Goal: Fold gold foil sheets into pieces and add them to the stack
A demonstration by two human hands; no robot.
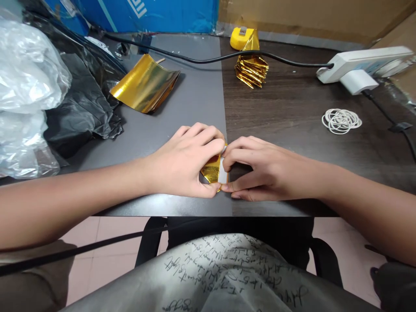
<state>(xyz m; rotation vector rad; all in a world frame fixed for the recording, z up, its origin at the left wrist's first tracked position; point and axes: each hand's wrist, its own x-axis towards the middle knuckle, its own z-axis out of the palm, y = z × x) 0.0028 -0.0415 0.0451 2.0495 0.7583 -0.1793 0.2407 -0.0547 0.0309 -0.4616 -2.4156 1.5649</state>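
A small piece of gold foil paper (pixel 212 170), partly folded with a strip of its white back showing, lies on the table near the front edge. My left hand (pixel 195 162) grips its left side, thumb at the lower corner and fingers curled at the top. From the right, my right hand (pixel 260 167) pinches the paper's other edge, its thumb and fingertips meeting the left hand's. Both hands cover much of the paper. Farther back on the left lies a curved stack of gold foil sheets (pixel 145 84). Folded gold pieces (pixel 251 69) are bunched at the back.
A yellow tape measure (pixel 238 40) sits behind the folded pieces. A black cable (pixel 201 60) runs across to a white power strip (pixel 364 63). White coiled string (pixel 341 121) lies on the right. Clear plastic (pixel 29 73) and a black bag (pixel 81 99) crowd the left.
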